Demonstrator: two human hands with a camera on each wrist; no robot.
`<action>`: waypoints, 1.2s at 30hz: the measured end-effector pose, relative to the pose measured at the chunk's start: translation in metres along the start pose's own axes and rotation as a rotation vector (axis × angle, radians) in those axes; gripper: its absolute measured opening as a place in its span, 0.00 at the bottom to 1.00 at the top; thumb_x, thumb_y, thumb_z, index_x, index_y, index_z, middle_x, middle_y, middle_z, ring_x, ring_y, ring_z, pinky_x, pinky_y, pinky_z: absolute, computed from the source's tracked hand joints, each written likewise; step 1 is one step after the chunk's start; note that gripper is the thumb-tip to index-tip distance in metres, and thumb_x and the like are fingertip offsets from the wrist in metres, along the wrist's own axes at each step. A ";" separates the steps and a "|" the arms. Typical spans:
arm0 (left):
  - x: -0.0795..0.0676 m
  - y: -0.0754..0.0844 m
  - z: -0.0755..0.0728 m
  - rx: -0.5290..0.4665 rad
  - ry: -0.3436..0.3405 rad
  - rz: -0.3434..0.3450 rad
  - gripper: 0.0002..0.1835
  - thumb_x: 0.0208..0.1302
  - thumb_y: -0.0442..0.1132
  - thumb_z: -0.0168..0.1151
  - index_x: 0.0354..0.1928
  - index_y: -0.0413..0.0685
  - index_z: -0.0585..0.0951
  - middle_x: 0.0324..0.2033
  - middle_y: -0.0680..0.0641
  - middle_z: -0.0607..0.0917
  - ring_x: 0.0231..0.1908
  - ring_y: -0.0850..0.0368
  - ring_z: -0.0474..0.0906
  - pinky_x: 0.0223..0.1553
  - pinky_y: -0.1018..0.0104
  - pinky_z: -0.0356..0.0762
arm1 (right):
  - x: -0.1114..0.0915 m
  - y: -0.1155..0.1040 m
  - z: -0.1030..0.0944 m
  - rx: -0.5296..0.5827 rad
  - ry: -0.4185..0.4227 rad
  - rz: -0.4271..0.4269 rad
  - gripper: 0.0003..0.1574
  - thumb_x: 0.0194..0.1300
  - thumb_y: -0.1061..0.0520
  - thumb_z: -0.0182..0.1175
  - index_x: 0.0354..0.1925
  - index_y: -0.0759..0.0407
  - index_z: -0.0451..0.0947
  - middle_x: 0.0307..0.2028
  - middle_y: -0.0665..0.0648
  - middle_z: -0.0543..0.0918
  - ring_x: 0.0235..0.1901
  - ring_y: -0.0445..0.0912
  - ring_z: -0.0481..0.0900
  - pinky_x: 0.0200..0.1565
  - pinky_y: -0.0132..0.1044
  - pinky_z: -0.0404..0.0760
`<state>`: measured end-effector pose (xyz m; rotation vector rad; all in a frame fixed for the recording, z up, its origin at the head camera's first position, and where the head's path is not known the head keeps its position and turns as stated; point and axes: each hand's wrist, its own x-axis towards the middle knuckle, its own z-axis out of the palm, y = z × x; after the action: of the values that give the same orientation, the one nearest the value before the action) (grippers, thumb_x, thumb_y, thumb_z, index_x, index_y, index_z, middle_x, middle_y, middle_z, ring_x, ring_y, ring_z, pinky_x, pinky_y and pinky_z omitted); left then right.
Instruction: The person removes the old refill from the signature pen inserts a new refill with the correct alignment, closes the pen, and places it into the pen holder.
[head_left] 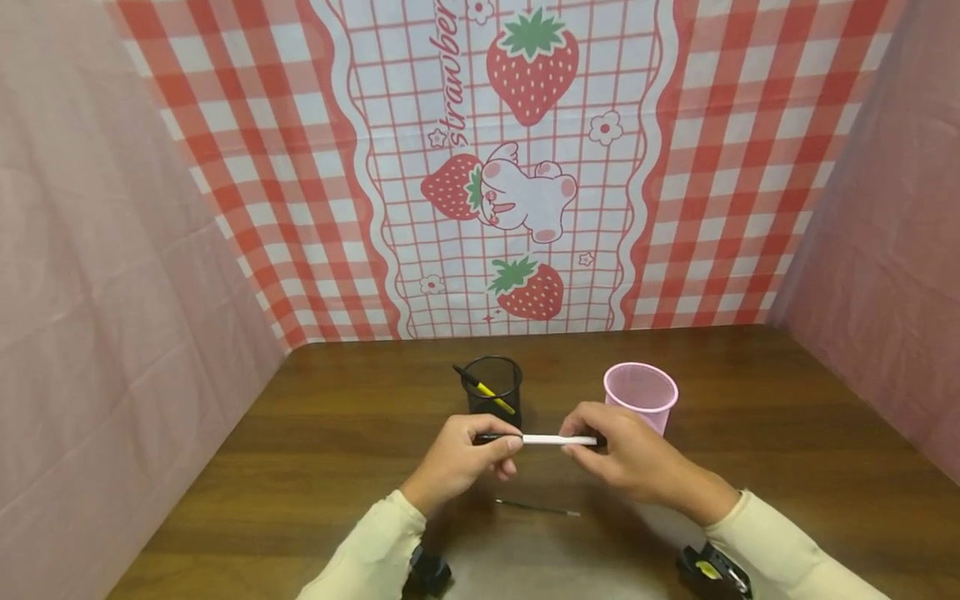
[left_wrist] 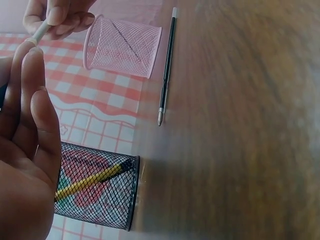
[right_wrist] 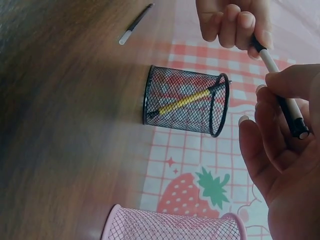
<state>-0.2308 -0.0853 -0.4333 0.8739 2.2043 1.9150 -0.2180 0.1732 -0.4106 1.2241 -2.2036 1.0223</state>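
Between both hands, level over the table, is a white pen (head_left: 546,439) with black ends. My left hand (head_left: 468,454) pinches its black left end with thumb and fingers. The right hand (head_left: 630,450) grips the white barrel near the other black end, which sticks out past the thumb in the right wrist view (right_wrist: 300,131). On the tabletop just below the hands lies a thin dark pen refill (head_left: 537,507); its metal tip and pale tail end show in the left wrist view.
Behind the left hand stands a black mesh pen cup (head_left: 491,360) with a yellow-and-black pen (head_left: 491,394) leaning in it. A pink mesh cup (head_left: 641,371) is behind the right hand; a thin dark line shows through its mesh in the left wrist view. A strawberry-print cloth (head_left: 525,208) hangs behind.
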 end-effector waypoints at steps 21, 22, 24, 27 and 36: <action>0.001 0.005 -0.001 -0.028 -0.008 0.005 0.10 0.68 0.36 0.67 0.44 0.35 0.85 0.23 0.44 0.86 0.24 0.57 0.84 0.30 0.60 0.85 | 0.002 0.001 0.000 -0.049 0.000 0.011 0.14 0.60 0.66 0.70 0.36 0.49 0.78 0.30 0.39 0.77 0.28 0.33 0.74 0.30 0.27 0.75; 0.002 0.006 0.000 -0.030 -0.005 0.009 0.10 0.68 0.36 0.67 0.44 0.35 0.85 0.23 0.44 0.86 0.24 0.57 0.84 0.30 0.60 0.85 | 0.002 0.001 0.000 -0.055 0.001 0.010 0.14 0.60 0.66 0.70 0.37 0.49 0.78 0.30 0.39 0.77 0.28 0.33 0.74 0.30 0.27 0.75; 0.002 0.007 0.000 -0.038 0.000 0.019 0.09 0.68 0.35 0.66 0.44 0.34 0.84 0.23 0.43 0.86 0.24 0.57 0.84 0.30 0.60 0.85 | 0.003 0.002 0.000 -0.064 0.003 0.011 0.13 0.60 0.66 0.69 0.37 0.49 0.79 0.30 0.39 0.77 0.28 0.33 0.73 0.30 0.26 0.75; 0.002 0.007 0.002 -0.044 0.004 0.033 0.10 0.67 0.34 0.66 0.44 0.32 0.84 0.24 0.42 0.86 0.25 0.58 0.84 0.30 0.60 0.85 | 0.002 0.001 0.000 -0.067 0.001 0.012 0.12 0.61 0.65 0.69 0.37 0.49 0.79 0.29 0.38 0.77 0.27 0.32 0.72 0.29 0.25 0.73; 0.001 0.006 0.004 -0.022 0.002 0.067 0.09 0.67 0.33 0.66 0.45 0.32 0.84 0.26 0.40 0.86 0.26 0.58 0.84 0.31 0.58 0.86 | -0.001 -0.001 0.000 -0.051 -0.020 0.050 0.11 0.66 0.64 0.65 0.34 0.47 0.80 0.27 0.37 0.76 0.25 0.31 0.71 0.27 0.26 0.73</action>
<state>-0.2275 -0.0809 -0.4284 0.9546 2.1778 1.9661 -0.2167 0.1731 -0.4111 1.1681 -2.2717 0.9711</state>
